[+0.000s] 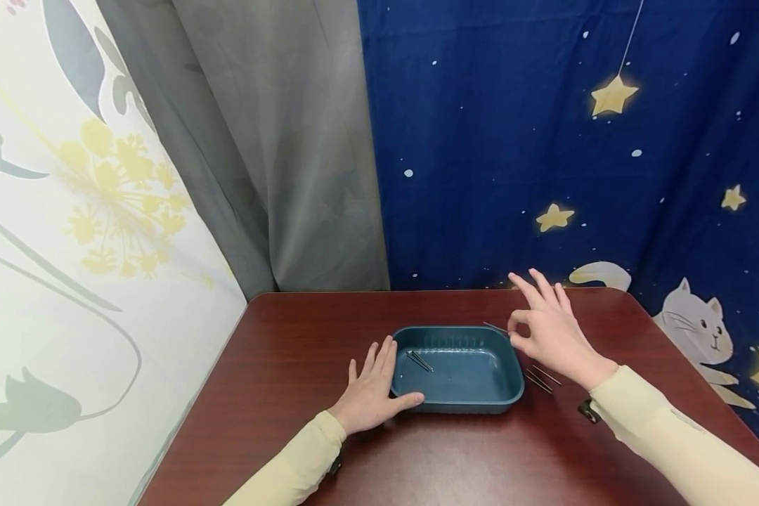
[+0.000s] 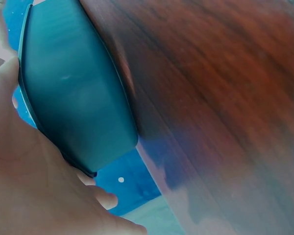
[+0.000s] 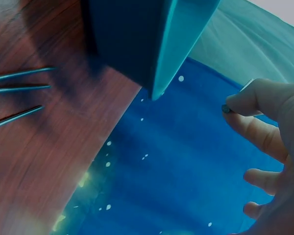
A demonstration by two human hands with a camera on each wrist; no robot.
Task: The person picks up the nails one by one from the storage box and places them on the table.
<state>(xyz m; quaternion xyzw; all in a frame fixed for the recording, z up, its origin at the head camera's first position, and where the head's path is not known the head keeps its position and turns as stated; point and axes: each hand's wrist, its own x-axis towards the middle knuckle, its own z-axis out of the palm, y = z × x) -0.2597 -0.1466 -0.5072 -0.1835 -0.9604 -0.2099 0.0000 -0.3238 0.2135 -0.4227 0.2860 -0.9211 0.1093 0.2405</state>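
Backdrop, as I log it from my station: a dark blue cloth printed with yellow stars and a white cat (image 1: 696,327), a grey curtain (image 1: 278,154) beside it, and a pale floral sheet (image 1: 82,211) farthest over. Surface: a dark reddish-brown wooden table (image 1: 329,450). Landmark at its middle: a shallow rectangular teal plastic tray (image 1: 458,404) with rounded corners, standing flat. Inside the tray, near the rim by the left hand, lie a few thin dark metal nails (image 1: 420,361). On the wood just beside the tray's opposite side lie three more loose nails (image 1: 542,378), side by side. I see the left hand (image 1: 372,393) resting flat on the table against the tray's short side, fingers straight along the rim and thumb laid along the near wall. My right hand (image 1: 553,334) hovers above the tray's far corner, thumb and forefinger pinching one slender nail (image 1: 495,327) whose tip points over the rim; the other three fingers are fanned upward. Both arms wear cream sleeves (image 1: 677,436).
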